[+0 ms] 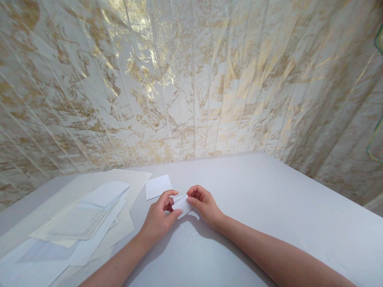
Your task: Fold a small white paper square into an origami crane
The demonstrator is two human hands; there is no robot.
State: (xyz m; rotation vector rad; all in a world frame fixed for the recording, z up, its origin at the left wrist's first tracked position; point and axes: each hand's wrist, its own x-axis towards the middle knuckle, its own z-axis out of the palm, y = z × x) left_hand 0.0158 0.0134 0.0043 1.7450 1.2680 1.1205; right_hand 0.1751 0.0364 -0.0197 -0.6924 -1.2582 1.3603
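A small folded piece of white paper [182,206] is held between my two hands, just above the white table. My left hand [161,213] has its thumb on the paper's near left side and its fingers curled behind it. On the other side, my right hand [205,203] pinches the paper's upper right edge between thumb and fingers. Layers show along the top of the paper, where it is folded. Beyond my left hand lies a flat white square of paper [158,186].
A loose pile of papers [86,219], some with printed or written lines, covers the left of the white table [269,239]. A white and gold patterned curtain [191,79] hangs along the table's far edge. At the far right shows a thin greenish cord [370,148].
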